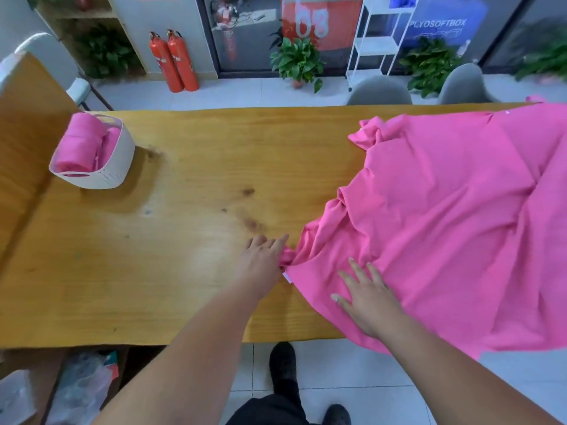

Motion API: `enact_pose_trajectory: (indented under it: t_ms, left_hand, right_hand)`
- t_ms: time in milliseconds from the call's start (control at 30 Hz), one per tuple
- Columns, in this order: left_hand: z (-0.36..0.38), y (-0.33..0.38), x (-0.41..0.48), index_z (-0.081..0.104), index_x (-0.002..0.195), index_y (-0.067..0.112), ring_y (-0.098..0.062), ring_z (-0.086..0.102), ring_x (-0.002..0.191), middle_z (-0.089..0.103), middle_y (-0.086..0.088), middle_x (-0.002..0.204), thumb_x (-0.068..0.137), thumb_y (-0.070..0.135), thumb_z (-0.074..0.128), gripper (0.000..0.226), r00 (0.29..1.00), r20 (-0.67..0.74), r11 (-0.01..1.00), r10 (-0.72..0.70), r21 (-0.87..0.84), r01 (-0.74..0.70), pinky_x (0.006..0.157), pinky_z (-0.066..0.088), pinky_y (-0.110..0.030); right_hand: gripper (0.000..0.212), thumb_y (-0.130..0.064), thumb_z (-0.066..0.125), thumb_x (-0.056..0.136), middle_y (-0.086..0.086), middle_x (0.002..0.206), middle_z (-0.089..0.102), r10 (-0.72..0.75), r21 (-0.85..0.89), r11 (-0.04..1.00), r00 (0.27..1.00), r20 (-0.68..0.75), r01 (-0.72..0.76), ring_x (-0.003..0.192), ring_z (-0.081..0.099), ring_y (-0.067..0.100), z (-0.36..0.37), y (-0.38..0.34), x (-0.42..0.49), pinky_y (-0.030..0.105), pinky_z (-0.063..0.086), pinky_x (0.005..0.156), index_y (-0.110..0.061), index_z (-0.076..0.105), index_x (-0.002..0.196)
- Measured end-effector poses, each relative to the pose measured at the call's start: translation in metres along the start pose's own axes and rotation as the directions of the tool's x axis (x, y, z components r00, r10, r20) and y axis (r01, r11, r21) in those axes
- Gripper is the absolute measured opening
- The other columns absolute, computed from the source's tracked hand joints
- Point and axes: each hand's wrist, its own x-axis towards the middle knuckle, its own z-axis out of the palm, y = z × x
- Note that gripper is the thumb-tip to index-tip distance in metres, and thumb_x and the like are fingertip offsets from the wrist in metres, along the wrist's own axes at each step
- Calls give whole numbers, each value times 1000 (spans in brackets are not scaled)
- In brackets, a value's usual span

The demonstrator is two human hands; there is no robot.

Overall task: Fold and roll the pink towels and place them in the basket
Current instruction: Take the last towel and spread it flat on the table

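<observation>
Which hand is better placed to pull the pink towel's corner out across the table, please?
The left, I think. The left hand pinches the bunched corner of the pink towel and has bare table beside it; the right hand lies flat on the cloth, better suited to steadying it.

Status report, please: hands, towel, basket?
Left hand pinches towel corner, right hand flat on it. Towel crumpled, not yet folded. Basket holds rolled towels.
</observation>
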Motion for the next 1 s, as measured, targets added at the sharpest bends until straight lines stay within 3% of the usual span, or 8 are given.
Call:
enact_pose_trajectory:
  t_ms: [267, 400, 467, 567, 667, 800, 900, 1000]
  left_hand:
    - [15, -26, -74, 44, 144, 31, -24, 55, 105, 74, 11, 98, 87, 22, 63, 60, 998, -38, 998, -51, 39, 53, 86, 41, -38]
    - [19, -30, -101, 40, 144, 30, -23, 57, 107, 75, 11, 86, 92, 32, 63, 56, 972, 22, 950, -233, -207, 232, 84, 39, -37]
    - [12, -26, -117, 45, 134, 29, -20, 63, 92, 72, 7, 78, 90, 31, 67, 50, 910, 83, 758, -406, -526, 386, 74, 42, -34]
    - [-12, -16, -140, 53, 123, 26, -13, 63, 64, 71, -4, 76, 77, 26, 73, 50, 789, 262, 290, -556, -828, 479, 62, 46, -29]
    - [-20, -18, -156, 60, 129, 16, -21, 67, 77, 71, -14, 87, 60, 31, 79, 73, 772, 352, -52, -529, -922, 384, 71, 57, -32]
    - [-12, -15, -180, 56, 131, 7, -39, 74, 96, 71, -30, 106, 90, -2, 77, 47, 782, 406, -437, -473, -879, 192, 93, 61, -48]
    - [-4, -14, -197, 58, 130, 7, -33, 73, 83, 68, -23, 99, 90, -14, 73, 48, 751, 381, -408, -539, -898, 162, 86, 63, -43]
    - [3, -18, -209, 61, 130, 11, -30, 73, 83, 67, -15, 109, 85, -10, 77, 52, 655, 318, -64, -685, -923, 381, 79, 65, -42]
  right_hand:
    - [70, -69, 30, 103, -3, 176, -4, 22, -23, 999, 1000, -22, -23, 161, 0, 35, 5, -6, -24, 57, 22, 127, -38, 15, 165]
    - [71, -70, 30, 103, 2, 176, -2, 13, -24, 1000, 998, -59, -15, 161, 3, 36, 10, -9, -33, 58, 24, 126, -38, 19, 164]
    - [71, -70, 31, 102, 4, 176, -2, 12, -28, 1000, 998, -67, -14, 161, 3, 35, 14, -11, -41, 58, 23, 126, -37, 20, 164]
    - [72, -70, 30, 103, 4, 176, -6, -2, -26, 1000, 996, -93, -1, 161, 0, 34, 22, -13, -56, 57, 20, 127, -36, 17, 165]
    - [72, -70, 29, 104, 5, 176, -6, -18, -32, 999, 995, -101, 15, 161, 1, 35, 25, -14, -68, 56, 19, 128, -36, 16, 166]
    - [72, -70, 28, 104, 3, 176, -6, -53, -52, 997, 994, -93, 48, 161, 2, 33, 32, -13, -84, 54, 16, 128, -37, 14, 167]
    - [73, -71, 28, 104, 3, 176, -5, -68, -58, 996, 994, -89, 63, 162, 3, 34, 34, -15, -94, 53, 17, 129, -37, 13, 167]
    - [74, -71, 27, 104, 5, 176, -3, -77, -72, 995, 992, -96, 70, 161, 5, 34, 32, -14, -100, 52, 18, 128, -35, 14, 167]
